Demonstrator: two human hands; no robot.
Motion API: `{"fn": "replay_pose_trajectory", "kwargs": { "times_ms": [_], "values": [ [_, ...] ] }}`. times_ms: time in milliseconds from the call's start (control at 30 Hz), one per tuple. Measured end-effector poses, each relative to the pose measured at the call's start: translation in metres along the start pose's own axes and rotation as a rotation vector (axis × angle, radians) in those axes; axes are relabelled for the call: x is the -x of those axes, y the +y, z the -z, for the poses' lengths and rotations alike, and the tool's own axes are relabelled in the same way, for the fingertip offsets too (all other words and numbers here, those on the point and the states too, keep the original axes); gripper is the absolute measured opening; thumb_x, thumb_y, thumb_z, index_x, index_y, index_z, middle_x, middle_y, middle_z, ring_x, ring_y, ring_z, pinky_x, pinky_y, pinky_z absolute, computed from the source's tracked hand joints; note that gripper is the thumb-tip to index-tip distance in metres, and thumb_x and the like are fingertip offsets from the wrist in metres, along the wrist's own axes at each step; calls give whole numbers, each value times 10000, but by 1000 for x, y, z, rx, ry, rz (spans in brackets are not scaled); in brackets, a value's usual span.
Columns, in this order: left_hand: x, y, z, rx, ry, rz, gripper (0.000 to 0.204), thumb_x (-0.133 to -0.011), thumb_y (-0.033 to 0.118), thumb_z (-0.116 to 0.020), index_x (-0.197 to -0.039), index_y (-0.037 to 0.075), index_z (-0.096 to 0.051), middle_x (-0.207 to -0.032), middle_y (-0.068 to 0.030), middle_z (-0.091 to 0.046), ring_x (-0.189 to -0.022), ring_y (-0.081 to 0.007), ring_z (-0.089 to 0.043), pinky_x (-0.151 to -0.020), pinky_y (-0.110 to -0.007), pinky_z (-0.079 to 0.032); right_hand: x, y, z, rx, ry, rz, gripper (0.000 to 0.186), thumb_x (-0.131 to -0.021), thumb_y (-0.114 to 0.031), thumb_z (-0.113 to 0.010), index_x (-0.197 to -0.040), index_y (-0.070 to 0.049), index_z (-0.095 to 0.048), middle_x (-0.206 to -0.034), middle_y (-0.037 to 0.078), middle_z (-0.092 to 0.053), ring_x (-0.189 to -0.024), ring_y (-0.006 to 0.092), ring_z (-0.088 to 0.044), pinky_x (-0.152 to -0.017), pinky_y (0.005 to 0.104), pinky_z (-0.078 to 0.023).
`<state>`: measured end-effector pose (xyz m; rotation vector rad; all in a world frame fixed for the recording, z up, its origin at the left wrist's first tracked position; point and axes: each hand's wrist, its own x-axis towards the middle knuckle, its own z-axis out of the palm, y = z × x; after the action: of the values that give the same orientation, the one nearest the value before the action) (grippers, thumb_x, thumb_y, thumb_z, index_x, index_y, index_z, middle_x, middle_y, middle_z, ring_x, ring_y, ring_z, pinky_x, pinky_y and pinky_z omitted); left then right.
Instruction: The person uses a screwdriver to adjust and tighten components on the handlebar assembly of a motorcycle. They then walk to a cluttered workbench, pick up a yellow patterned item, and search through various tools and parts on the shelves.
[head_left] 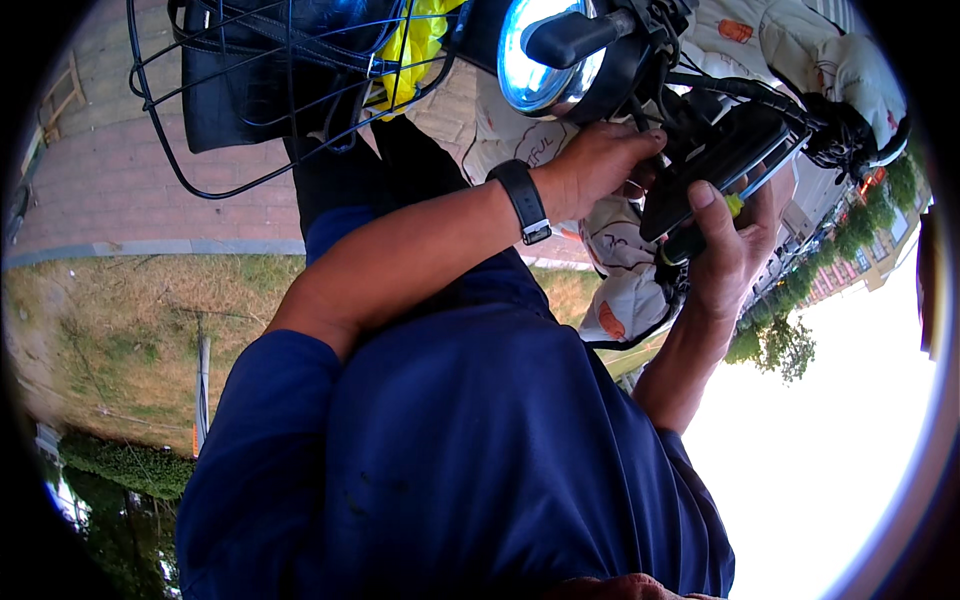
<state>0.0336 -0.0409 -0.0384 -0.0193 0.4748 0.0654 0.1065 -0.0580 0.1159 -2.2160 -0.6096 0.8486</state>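
My left hand (pixel 590 170), below a black wristwatch (pixel 520 200), has its fingers curled beside a dark cable under a round chrome-rimmed headlamp (pixel 540 80); what they hold is mostly hidden. My right hand (pixel 730 240) grips a black flat housing (pixel 705 165) on the handlebar area, thumb on its near side, with a small yellow piece by the thumb. Dark cables run above both hands. A quilted white cover with orange prints (pixel 620 260) hangs behind and below the housing.
A black wire basket (pixel 165 150) with a dark bag (pixel 225 100) and yellow material (pixel 415 45) is at upper left, above my legs. Red paving (pixel 120 200) and dry grass (pixel 120 340) lie beyond on the left. Trees (pixel 850 240) and buildings show at right.
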Motion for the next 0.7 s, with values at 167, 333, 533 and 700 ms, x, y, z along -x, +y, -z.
{"fn": "replay_pose_trajectory", "kwargs": {
  "times_ms": [167, 333, 533, 700],
  "values": [
    [-1, -3, 3, -46, -47, -25, 284, -961, 336, -621, -1037, 66, -665, -891, -17, -650, -826, -112, -631, -729, -281, -514, 1, 2, 2, 14, 6, -6, 590, -792, -75, -756, -1319, 58, -524, -993, 63, -674, -810, 97, -617, -713, 202, -483],
    [-1, -6, 3, -66, -61, -66, 335, -939, 362, -657, -1058, 48, -665, -904, -25, -653, -852, -112, -626, -738, -270, -509, 2, 3, 0, -20, 33, -14, 596, -789, -94, -774, -1314, 53, -534, -989, 59, -676, -807, 90, -612, -710, 197, -480],
    [0, -6, 3, -60, -62, -63, 333, -941, 353, -658, -1066, 44, -664, -917, -30, -656, -858, -114, -630, -744, -264, -517, 3, 3, -1, -14, 32, -13, 579, -789, -113, -780, -1296, 49, -554, -979, 56, -678, -814, 93, -617, -727, 202, -488],
    [1, -5, 4, -73, -58, -52, 336, -942, 352, -656, -1069, 41, -663, -924, -32, -659, -858, -112, -630, -743, -263, -521, 3, 2, -1, 10, 29, -6, 551, -793, -107, -769, -1282, 45, -566, -980, 56, -679, -829, 103, -626, -754, 215, -496]
  ]
}}
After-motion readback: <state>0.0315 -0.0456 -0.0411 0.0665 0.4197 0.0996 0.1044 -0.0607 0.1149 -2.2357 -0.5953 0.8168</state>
